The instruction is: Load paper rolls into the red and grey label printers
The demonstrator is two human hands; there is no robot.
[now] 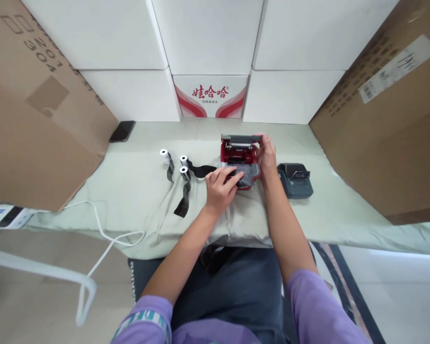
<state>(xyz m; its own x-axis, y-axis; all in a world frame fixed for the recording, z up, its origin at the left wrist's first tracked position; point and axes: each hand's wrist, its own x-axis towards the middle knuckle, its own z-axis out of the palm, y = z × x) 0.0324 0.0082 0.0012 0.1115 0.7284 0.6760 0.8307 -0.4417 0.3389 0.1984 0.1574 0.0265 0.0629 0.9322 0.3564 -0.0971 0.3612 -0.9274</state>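
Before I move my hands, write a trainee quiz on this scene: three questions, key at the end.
1. How many rolls are on the cloth?

2. True or false: the left hand is holding the phone.

3. What sits to the right of the right hand?
A) the cable
B) the dark device
C) the phone

Key:
1. Three.
2. False; its fingers are on the red device.
3. B
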